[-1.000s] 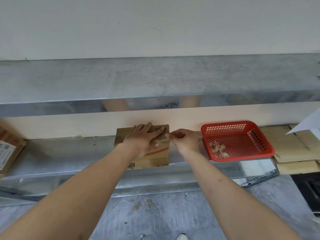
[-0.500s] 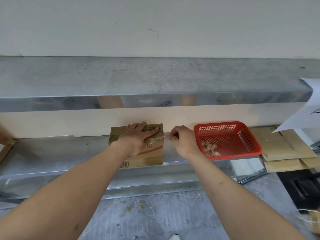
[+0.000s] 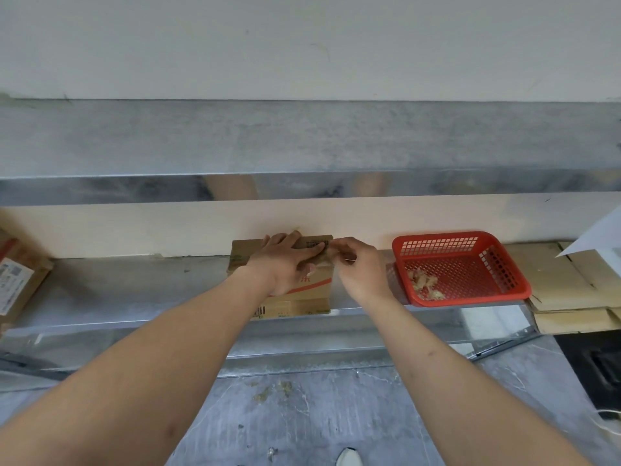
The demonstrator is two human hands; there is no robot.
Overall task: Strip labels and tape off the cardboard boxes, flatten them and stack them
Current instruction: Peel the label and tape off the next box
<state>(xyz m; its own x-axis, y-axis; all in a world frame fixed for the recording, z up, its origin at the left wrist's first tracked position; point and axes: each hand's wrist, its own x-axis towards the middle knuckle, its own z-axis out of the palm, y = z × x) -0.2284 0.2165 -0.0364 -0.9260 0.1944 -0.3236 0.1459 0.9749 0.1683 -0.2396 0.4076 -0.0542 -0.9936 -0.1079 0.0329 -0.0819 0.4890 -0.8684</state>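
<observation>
Nearest the camera, a white shoe tip showed at the bottom edge on the grey floor, and two bare forearms reached up and away to a metal shelf. The left hand lay flat, fingers straight, pressing down on one small cardboard box that rested at the middle of the shelf against the back wall. The right hand was at the box's right top corner, fingers curled and pinching something small there; whether it was tape or a label edge could not be told. The box carried a barcode on its near flap, a red band with white characters too hidden to read, and small dark print near the fingertips, also unreadable. To the right stood one red plastic basket holding a few crumpled pale scraps. Beyond it lay a stack of flattened cardboard. At the far left edge sat another box with a white shipping label, print illegible. A second metal shelf ran above.
</observation>
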